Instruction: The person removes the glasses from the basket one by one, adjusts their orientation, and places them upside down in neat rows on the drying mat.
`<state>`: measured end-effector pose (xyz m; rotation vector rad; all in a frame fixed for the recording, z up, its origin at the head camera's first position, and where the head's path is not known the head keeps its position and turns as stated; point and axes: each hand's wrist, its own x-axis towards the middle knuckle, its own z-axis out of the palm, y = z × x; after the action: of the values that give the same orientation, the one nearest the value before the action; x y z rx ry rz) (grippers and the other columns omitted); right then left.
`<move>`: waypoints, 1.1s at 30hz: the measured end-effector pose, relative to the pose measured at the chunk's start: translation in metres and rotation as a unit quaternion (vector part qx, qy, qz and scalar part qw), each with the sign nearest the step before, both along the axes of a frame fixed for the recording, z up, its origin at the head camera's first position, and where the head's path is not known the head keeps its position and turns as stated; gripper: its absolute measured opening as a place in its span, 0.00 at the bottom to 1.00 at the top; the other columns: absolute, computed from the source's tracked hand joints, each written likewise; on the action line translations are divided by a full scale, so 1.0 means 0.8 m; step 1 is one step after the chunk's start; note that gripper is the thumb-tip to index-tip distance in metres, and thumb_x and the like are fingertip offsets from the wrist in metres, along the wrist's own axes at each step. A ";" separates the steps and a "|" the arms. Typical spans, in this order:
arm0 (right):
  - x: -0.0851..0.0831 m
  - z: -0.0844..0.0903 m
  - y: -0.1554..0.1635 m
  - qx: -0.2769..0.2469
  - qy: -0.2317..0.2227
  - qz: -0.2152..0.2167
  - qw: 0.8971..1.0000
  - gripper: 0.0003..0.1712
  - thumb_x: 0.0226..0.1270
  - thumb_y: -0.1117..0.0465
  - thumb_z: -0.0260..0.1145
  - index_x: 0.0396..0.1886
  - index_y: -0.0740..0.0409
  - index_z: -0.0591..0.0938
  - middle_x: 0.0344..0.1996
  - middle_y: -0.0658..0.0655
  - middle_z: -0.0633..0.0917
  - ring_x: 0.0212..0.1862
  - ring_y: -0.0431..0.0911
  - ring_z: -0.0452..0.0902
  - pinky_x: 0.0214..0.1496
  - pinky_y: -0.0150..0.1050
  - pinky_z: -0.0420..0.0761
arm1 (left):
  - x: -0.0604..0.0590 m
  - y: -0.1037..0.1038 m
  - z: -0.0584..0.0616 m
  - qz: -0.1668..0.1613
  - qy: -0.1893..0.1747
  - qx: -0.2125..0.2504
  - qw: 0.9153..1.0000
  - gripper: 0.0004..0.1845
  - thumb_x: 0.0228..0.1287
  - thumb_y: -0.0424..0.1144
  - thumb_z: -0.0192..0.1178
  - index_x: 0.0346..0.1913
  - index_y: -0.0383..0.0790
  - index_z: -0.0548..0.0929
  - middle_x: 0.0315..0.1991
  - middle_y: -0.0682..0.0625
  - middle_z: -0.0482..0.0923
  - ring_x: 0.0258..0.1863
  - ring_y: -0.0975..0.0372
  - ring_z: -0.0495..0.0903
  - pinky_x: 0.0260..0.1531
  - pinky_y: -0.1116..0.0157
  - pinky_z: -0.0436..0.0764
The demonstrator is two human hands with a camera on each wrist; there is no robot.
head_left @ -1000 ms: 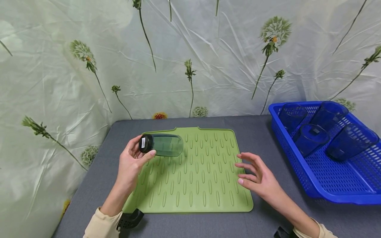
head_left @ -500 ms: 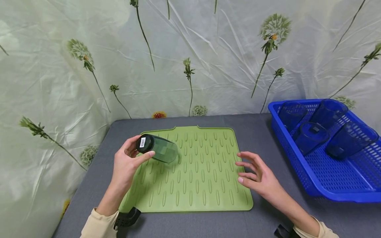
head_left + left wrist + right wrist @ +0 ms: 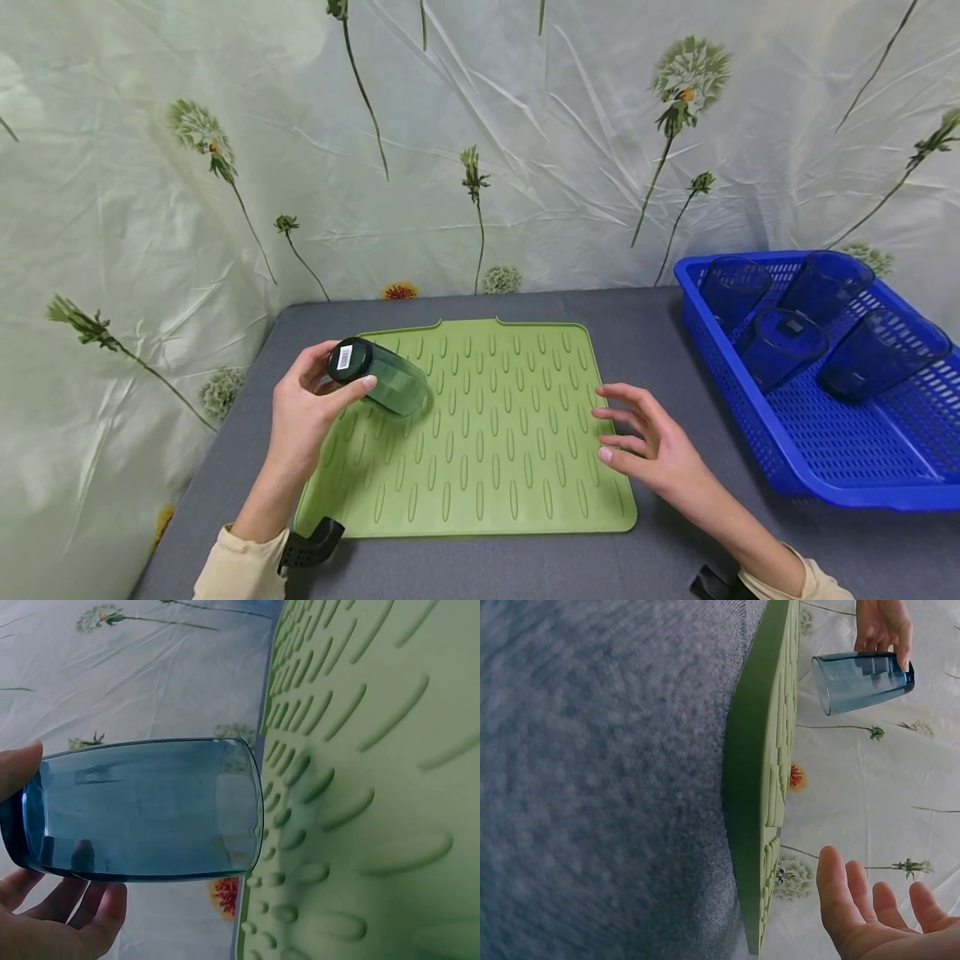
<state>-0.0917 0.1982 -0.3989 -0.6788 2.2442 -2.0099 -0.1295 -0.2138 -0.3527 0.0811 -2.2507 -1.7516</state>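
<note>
My left hand (image 3: 306, 417) grips a tinted drinking glass (image 3: 397, 383) around its dark base, which bears a small white label. The glass is turned upside down and tilted, its mouth pointing down and right over the left part of the green ribbed mat (image 3: 495, 467). In the left wrist view the thumb lies on one side of the glass (image 3: 150, 810) and the fingers on the other, with the rim close over the mat. My right hand (image 3: 652, 446) holds nothing; its fingers are loosely bent above the mat's right edge.
A blue plastic basket (image 3: 780, 454) stands on the right with several similar glasses (image 3: 881, 358) in its far part. The mat lies on a grey cloth-covered table (image 3: 637, 333). Behind it hangs a pale curtain (image 3: 570, 167) printed with flowers.
My left hand has moved left and slightly lower with the glass. The glass has turned from lying nearly level to mouth tilted downward. My right hand has stayed in place.
</note>
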 end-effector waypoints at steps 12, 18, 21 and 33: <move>-0.001 0.000 0.002 -0.003 0.010 -0.003 1.000 0.39 0.63 0.75 0.65 0.72 0.61 0.60 0.69 0.59 0.64 0.66 0.57 0.67 0.56 0.43 0.80 | -0.004 -0.013 0.003 0.004 -0.003 -0.070 0.998 0.32 0.56 0.40 0.74 0.63 0.43 0.74 0.53 0.48 0.77 0.48 0.60 0.78 0.43 0.74 0.80; -0.002 -0.001 0.004 -0.004 0.007 -0.002 1.000 0.39 0.64 0.75 0.65 0.72 0.58 0.62 0.69 0.59 0.64 0.66 0.57 0.67 0.56 0.43 0.80 | -0.011 -0.017 0.002 0.001 -0.006 -0.087 0.996 0.32 0.56 0.42 0.74 0.63 0.45 0.74 0.53 0.48 0.78 0.45 0.59 0.79 0.39 0.72 0.81; -0.003 -0.001 0.004 -0.003 0.008 -0.001 1.000 0.39 0.64 0.75 0.65 0.72 0.58 0.62 0.69 0.59 0.64 0.66 0.56 0.67 0.56 0.43 0.80 | -0.016 -0.019 0.003 0.004 -0.007 -0.101 0.995 0.33 0.56 0.44 0.74 0.64 0.47 0.73 0.52 0.49 0.79 0.43 0.58 0.77 0.36 0.71 0.79; -0.004 -0.001 0.005 0.002 0.006 -0.006 1.000 0.38 0.64 0.75 0.65 0.72 0.56 0.62 0.69 0.58 0.65 0.66 0.53 0.68 0.56 0.43 0.81 | -0.040 -0.023 0.002 -0.015 -0.004 -0.106 0.994 0.33 0.58 0.47 0.73 0.64 0.44 0.72 0.56 0.48 0.77 0.52 0.61 0.76 0.44 0.70 0.79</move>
<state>-0.0946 0.2020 -0.3998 -0.6812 2.2637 -2.0129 -0.1617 -0.2322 -0.3511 0.0112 -2.4404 -1.5166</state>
